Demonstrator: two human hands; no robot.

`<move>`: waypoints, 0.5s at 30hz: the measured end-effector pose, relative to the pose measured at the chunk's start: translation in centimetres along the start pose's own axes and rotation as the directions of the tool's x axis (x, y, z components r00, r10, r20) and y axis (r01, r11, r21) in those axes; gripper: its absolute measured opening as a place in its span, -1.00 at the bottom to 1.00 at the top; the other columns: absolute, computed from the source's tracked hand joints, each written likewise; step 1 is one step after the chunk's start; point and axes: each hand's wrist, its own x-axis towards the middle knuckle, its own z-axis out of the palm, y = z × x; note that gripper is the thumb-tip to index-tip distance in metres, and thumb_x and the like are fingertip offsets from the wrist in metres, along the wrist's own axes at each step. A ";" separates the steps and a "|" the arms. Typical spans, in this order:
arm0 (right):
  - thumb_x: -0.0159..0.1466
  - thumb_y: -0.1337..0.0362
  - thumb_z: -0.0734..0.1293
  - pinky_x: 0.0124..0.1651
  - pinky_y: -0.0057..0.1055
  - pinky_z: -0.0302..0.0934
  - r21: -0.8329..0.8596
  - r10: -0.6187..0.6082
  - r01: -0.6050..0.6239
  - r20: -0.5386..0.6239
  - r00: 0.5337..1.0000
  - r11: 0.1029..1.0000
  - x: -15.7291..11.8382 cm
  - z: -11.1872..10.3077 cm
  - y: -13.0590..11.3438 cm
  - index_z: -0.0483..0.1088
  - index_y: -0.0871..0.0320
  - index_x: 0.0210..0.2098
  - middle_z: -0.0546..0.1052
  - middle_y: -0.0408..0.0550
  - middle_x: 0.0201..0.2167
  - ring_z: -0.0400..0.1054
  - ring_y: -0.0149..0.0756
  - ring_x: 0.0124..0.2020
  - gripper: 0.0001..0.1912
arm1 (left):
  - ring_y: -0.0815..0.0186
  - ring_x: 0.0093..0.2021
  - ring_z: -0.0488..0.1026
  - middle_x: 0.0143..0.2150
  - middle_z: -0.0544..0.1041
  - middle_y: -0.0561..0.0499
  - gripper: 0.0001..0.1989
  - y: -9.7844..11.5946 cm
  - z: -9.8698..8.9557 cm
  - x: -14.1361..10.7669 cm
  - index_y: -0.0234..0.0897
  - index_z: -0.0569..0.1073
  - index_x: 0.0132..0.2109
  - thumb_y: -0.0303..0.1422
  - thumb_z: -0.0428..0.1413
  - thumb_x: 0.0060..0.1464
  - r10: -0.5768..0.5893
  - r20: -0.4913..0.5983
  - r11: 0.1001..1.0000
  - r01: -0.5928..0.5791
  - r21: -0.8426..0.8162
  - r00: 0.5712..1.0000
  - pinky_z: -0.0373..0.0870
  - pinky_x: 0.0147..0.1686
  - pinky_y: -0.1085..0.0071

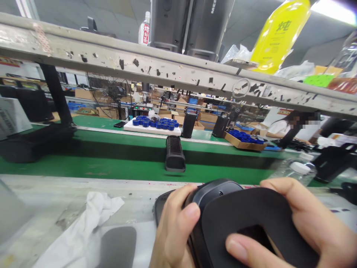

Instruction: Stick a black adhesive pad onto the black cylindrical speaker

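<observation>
A black plastic housing (213, 190) with rounded corners is tilted in front of me at the lower right. My left hand (174, 232) is closed around its left side, with the thumb on the rim. Over the end facing me lies a flat matte black pad (245, 208) with a rectangular cutout. My right hand (312, 219) holds this pad, its thumb beside the cutout and its fingers at the upper right edge. The pad covers most of the housing's end. Whether it is fixed there, I cannot tell.
A crumpled white cloth (97, 212) lies on the bench at left. Beyond runs a green belt (134, 163) carrying a black mesh-sided casing (174, 152). Clear bottles (299, 169) stand at right. An overhead shelf (173, 69) crosses above; a person (281, 126) sits far right.
</observation>
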 end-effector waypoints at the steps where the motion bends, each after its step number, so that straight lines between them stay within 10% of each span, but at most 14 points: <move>1: -0.25 -0.16 0.46 -0.73 -0.55 0.24 -0.003 0.002 -0.002 0.004 1.000 1.000 0.0 0.0 0.0 0.30 -0.14 -0.37 0.48 -0.42 -0.61 0.45 -0.29 -0.60 -0.49 | 0.15 0.05 0.49 0.26 0.33 -0.20 -0.47 0.0 0.0 0.0 -0.32 0.08 0.35 -0.47 0.03 0.30 -0.012 -0.012 1.000 0.012 -0.004 1.000 0.56 -0.01 0.17; 15: -0.22 -0.08 0.50 -0.71 -0.60 0.24 0.188 0.042 -0.057 0.087 0.995 0.981 -0.2 -0.1 -0.5 0.33 -0.12 -0.38 0.51 -0.36 -0.58 0.41 -0.29 -0.60 -0.53 | 0.24 0.02 0.50 0.20 0.39 -0.18 -0.46 0.1 0.2 0.2 -0.26 0.08 0.35 -0.46 0.02 0.29 -0.023 -0.047 0.988 0.029 0.150 0.999 0.55 -0.03 0.25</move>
